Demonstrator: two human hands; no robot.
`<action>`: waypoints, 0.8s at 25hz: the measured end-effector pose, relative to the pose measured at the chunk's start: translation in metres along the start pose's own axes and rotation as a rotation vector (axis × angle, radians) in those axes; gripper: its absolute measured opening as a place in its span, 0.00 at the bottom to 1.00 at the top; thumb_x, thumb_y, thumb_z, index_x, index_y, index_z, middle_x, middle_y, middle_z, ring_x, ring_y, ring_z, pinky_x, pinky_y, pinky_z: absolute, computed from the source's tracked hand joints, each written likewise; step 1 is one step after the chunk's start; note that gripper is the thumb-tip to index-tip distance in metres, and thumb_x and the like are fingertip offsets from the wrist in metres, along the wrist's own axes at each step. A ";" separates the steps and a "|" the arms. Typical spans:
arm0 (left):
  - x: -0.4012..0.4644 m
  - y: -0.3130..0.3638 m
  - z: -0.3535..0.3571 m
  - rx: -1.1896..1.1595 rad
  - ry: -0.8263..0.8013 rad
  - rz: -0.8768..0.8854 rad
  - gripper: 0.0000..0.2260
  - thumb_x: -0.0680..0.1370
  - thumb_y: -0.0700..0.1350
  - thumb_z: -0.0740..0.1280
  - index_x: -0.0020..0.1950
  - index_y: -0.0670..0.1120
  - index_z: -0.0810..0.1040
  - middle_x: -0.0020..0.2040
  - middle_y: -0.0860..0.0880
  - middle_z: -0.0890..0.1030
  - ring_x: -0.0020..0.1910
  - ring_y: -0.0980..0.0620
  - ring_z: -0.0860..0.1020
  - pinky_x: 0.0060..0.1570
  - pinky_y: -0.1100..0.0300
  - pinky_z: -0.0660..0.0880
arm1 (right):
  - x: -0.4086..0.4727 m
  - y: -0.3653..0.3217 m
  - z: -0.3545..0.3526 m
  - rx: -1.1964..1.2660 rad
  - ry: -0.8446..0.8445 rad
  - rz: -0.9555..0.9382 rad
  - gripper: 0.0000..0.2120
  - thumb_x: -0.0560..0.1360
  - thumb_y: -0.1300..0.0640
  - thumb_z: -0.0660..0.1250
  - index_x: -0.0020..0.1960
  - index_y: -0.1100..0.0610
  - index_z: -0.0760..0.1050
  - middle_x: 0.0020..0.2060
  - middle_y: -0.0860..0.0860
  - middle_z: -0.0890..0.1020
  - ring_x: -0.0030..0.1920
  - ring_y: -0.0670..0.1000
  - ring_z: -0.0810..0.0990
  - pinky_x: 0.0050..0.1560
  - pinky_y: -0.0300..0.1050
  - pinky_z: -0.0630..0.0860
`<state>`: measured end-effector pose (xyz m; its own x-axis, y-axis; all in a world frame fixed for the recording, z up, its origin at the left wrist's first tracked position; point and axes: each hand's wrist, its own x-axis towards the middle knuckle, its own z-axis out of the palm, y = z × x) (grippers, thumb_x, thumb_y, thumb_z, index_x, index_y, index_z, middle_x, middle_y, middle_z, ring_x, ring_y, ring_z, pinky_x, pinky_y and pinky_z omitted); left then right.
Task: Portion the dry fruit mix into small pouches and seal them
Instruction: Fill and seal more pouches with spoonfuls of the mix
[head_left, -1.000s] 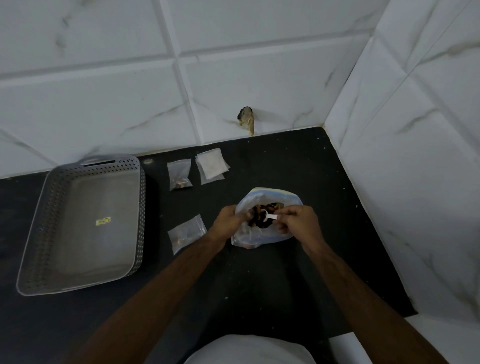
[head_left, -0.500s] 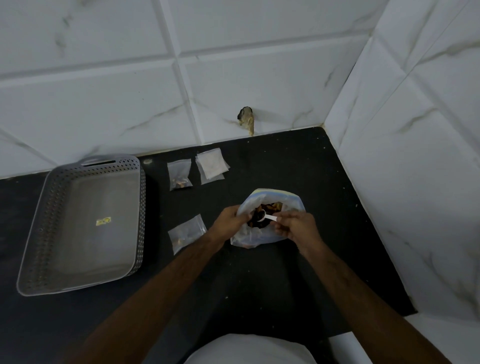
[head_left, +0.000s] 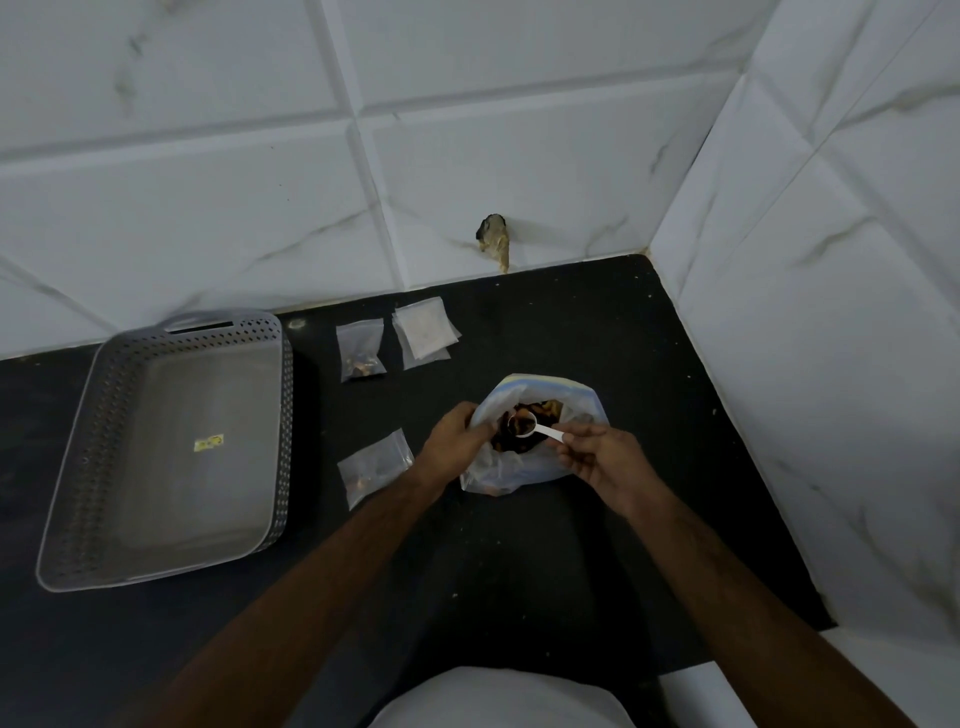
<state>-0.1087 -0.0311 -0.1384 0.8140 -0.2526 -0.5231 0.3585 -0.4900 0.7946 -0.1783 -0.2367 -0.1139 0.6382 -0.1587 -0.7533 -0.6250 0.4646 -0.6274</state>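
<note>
A large clear bag of dry fruit mix stands open on the black counter. My left hand grips the bag's left rim. My right hand pinches the handle of a small white scoop, whose bowl holds dark fruit pieces above the bag's mouth. A small pouch with some fruit lies just left of my left wrist. Another pouch with fruit lies farther back, beside a stack of empty pouches.
A grey perforated basket sits at the left of the black counter. White tiled walls close the back and right side. A chipped hole marks the back wall. The counter's front edge is near my body.
My right hand has drawn back toward me and lifted the scoop out of the mix, now loaded with fruit. My left hand stays on the bag's rim.
</note>
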 end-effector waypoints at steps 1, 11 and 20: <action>-0.001 0.000 -0.001 0.002 -0.001 0.000 0.12 0.81 0.46 0.67 0.63 0.46 0.77 0.57 0.47 0.81 0.54 0.51 0.80 0.50 0.57 0.78 | -0.002 -0.001 -0.001 0.018 -0.012 0.012 0.11 0.79 0.72 0.61 0.57 0.66 0.81 0.46 0.61 0.86 0.43 0.51 0.83 0.44 0.42 0.82; -0.017 0.002 -0.017 0.056 0.121 0.210 0.21 0.80 0.47 0.70 0.71 0.45 0.71 0.65 0.48 0.75 0.59 0.56 0.78 0.57 0.60 0.79 | -0.025 -0.019 -0.005 0.009 -0.102 -0.062 0.11 0.80 0.69 0.63 0.59 0.65 0.81 0.46 0.61 0.86 0.41 0.48 0.83 0.43 0.41 0.82; -0.068 -0.071 -0.098 0.753 0.269 0.199 0.34 0.76 0.62 0.69 0.78 0.53 0.62 0.75 0.51 0.65 0.75 0.48 0.64 0.72 0.43 0.62 | -0.046 -0.034 0.029 0.005 -0.198 -0.094 0.11 0.78 0.67 0.67 0.59 0.65 0.80 0.46 0.60 0.86 0.40 0.48 0.83 0.40 0.39 0.82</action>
<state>-0.1447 0.1023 -0.1289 0.9460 -0.2322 -0.2263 -0.1287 -0.9095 0.3953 -0.1738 -0.2200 -0.0524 0.7694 -0.0277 -0.6382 -0.5567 0.4606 -0.6913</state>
